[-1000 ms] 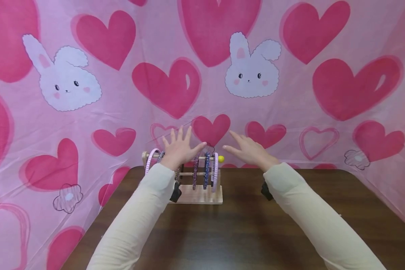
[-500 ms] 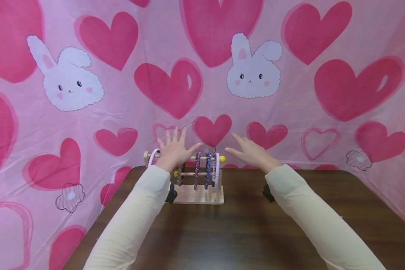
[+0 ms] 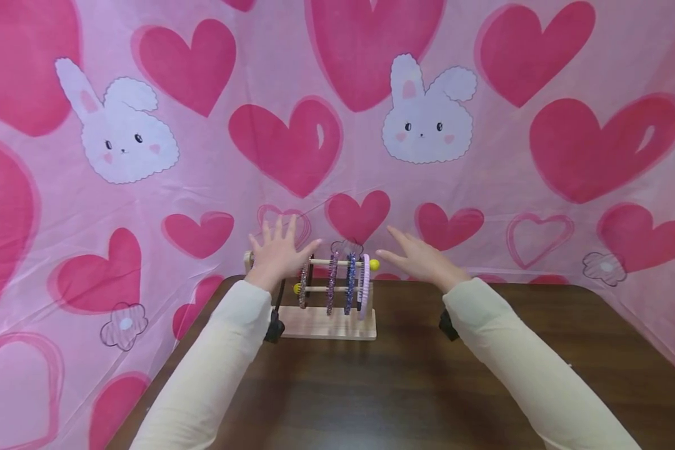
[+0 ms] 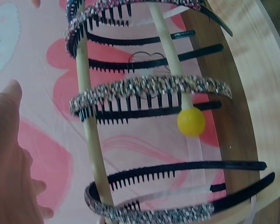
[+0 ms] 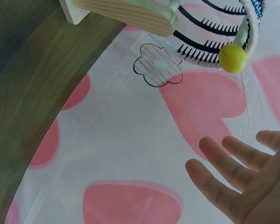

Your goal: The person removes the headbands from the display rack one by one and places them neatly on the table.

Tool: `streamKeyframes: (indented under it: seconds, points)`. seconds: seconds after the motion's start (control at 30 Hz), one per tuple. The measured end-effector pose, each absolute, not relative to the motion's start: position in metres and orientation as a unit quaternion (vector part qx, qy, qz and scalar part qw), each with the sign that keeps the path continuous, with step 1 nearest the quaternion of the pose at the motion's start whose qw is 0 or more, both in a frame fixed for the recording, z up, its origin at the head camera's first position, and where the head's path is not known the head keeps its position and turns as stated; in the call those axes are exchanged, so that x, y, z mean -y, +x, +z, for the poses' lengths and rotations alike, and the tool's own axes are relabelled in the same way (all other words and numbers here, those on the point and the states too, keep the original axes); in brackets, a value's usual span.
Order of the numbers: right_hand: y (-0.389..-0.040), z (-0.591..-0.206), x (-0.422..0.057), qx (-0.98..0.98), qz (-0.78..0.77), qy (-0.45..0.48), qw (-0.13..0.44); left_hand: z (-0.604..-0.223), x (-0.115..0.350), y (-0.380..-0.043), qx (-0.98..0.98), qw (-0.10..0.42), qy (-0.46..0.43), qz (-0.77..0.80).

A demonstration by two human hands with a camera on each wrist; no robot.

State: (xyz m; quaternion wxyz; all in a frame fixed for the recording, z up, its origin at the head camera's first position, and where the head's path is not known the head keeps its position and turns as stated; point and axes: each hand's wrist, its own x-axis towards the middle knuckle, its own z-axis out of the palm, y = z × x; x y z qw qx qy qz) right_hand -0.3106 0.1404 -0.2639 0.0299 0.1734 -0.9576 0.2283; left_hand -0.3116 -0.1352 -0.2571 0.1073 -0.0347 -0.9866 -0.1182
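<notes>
My left hand (image 3: 278,255) is spread wide in front of the left part of a wooden headband stand (image 3: 329,324), hiding some of it, and holds nothing. To the right of the stand, my right hand (image 3: 422,257) hovers with extended fingers, apart from everything. On the rods hang several toothed headbands: a blue glittery headband (image 3: 350,284), a purple glittery headband (image 3: 332,284), a pale pink headband (image 3: 364,284) at the right end. A multicoloured sparkly headband (image 4: 149,88) and a silver glittery headband (image 4: 163,214) show in the left wrist view.
Yellow ball ends cap the rods, one being the upper yellow ball (image 5: 233,58). The stand is near the back edge of a dark wooden table (image 3: 360,394). Behind it hangs a pink cloth (image 3: 360,150) printed with hearts and rabbits.
My left hand has drifted left across the stand, uncovering more of the middle headbands and covering the left end. The right hand stays nearly in place. The head view has shifted slightly.
</notes>
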Motion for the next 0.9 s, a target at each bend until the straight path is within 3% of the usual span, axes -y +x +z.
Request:
streamKeyframes:
  seconds: [0.3,0.9]
  points:
    - [-0.311,-0.27,-0.136,0.95,0.247,0.19,0.028,-0.262,0.153,-0.305,0.986,0.105,-0.026,-0.127]
    - [-0.304,-0.283,-0.124,0.93,0.286,0.227,0.033,-0.286,0.181,-0.289,0.967,0.172,-0.045,-0.183]
